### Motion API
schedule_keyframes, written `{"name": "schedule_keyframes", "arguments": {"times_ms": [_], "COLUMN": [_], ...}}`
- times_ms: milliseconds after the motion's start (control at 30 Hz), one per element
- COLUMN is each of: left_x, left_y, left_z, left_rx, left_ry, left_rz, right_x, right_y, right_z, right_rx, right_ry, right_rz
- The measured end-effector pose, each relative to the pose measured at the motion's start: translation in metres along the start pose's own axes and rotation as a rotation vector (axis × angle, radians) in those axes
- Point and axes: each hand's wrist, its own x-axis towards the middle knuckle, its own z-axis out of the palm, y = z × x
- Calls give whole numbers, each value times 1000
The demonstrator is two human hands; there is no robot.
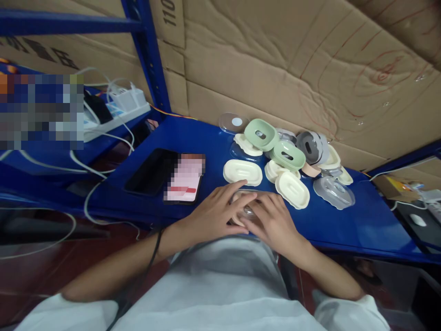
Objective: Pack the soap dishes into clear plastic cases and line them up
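Both hands press flat on a clear oval plastic piece at the blue worktop's near edge, left hand and right hand fingers spread, overlapping above it, its long axis apparently sideways

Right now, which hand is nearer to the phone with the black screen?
Left. The left hand lies just right of the black phone on the blue shelf; the right hand is farther right, beyond the left.

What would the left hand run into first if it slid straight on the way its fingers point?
The left hand points right, over a clear oval piece. Going on, it would likely first meet the right hand pressing there; depth is unclear.
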Motion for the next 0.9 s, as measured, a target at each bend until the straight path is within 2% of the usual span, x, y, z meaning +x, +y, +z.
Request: {"name": "schedule_keyframes", "arguments": {"times_ms": [100,233,367,433,567,667,767,900], "left_x": [0,2,5,5,4,2,0,-2], "left_y": [-1,0,0,0,-1,0,1,0], "left_z": [2,-1,-4,-4,-3,-3,-3,-1], "left_rx": [-90,-163,-209,-202,-208,-262,-302,-297], "left_ry": [-95,-134,-147,-145,-135,-118,-138,-125], "left_rz": [-42,-68,-31,-16,-29,-100,-170,-141], "right_x": [-11,-26,-44,-52,-62,-64,-63,-63], "right_y": [-13,-17,-11,-9,-8,-11,-12,-6], "right_z": [-2,3,19,28,40,43,41,32], "right_rx": [63,-5,6,34,141,84,83,173], "right_ry": [-11,134,338,384,380,432,425,356], "right_rz": [-10,-31,119,186,133,144,191,259]}}
